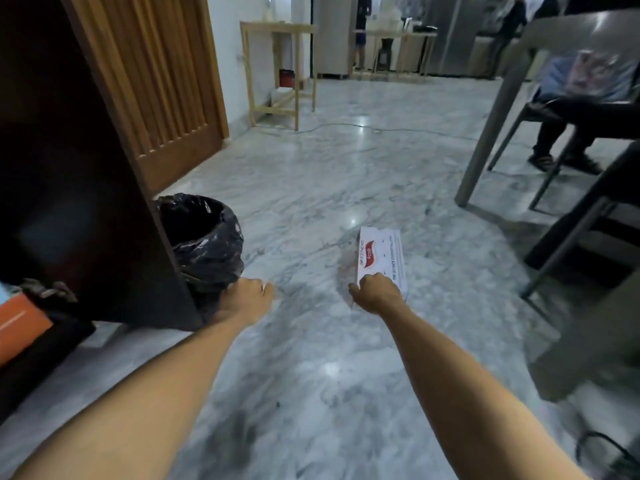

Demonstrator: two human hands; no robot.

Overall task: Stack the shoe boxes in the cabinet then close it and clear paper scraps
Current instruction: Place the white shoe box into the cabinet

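One paper scrap [381, 259] lies flat mid-floor w/ right hand [375, 294] pinching its near edge, left hand [247, 296] loosely curled, holding nothing, by the bin [204, 237]; prob. light, floppy, tears easily, so grip edge w/ thumb under.

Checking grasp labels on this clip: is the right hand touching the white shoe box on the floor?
Touching. The head view shows the right hand with its fingers curled over the near end of the white shoe box, no gap between them.
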